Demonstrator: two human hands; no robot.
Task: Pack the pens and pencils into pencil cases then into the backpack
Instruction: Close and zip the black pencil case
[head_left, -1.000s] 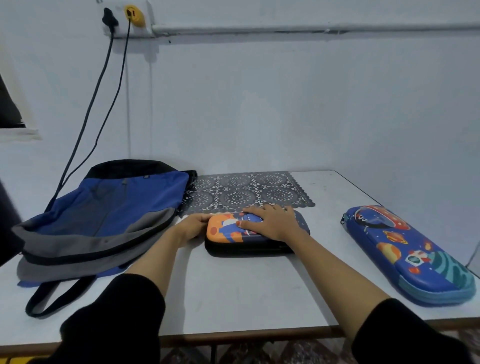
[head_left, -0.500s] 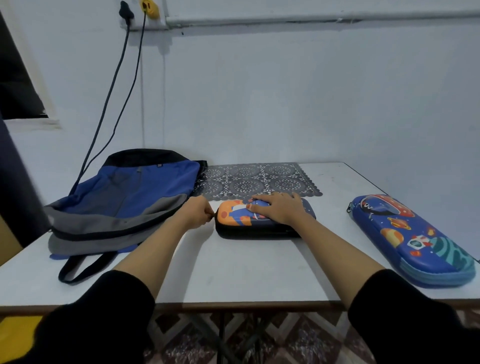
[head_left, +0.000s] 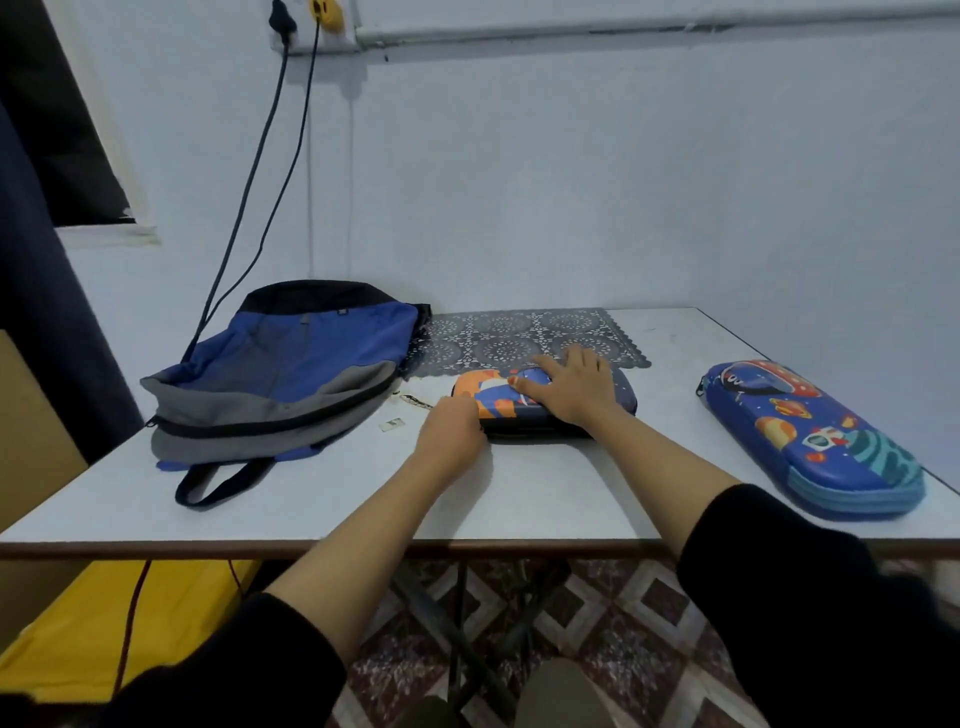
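Observation:
A small pencil case (head_left: 497, 404) with an orange and blue space print lies shut at the middle of the white table (head_left: 519, 499). My right hand (head_left: 566, 387) presses flat on its lid with the fingers spread. My left hand (head_left: 453, 431) is curled at the case's front left corner and pinches at the zipper seam; the pull itself is hidden under the fingers. A larger blue space-print pencil case (head_left: 810, 436) lies shut at the right. The blue, grey and black backpack (head_left: 291, 374) lies flat at the left. No loose pens or pencils show.
A dark lace mat (head_left: 519, 332) lies behind the small case. A small chain-like piece (head_left: 415, 401) and a tiny tag (head_left: 390, 425) lie between backpack and case. Two cables (head_left: 249, 197) hang from wall plugs behind the backpack. The table's front edge is close to me.
My left hand has moved from the case's left end round to its front left corner. My right hand stays pressed on the lid. The camera has pulled back and tilted down.

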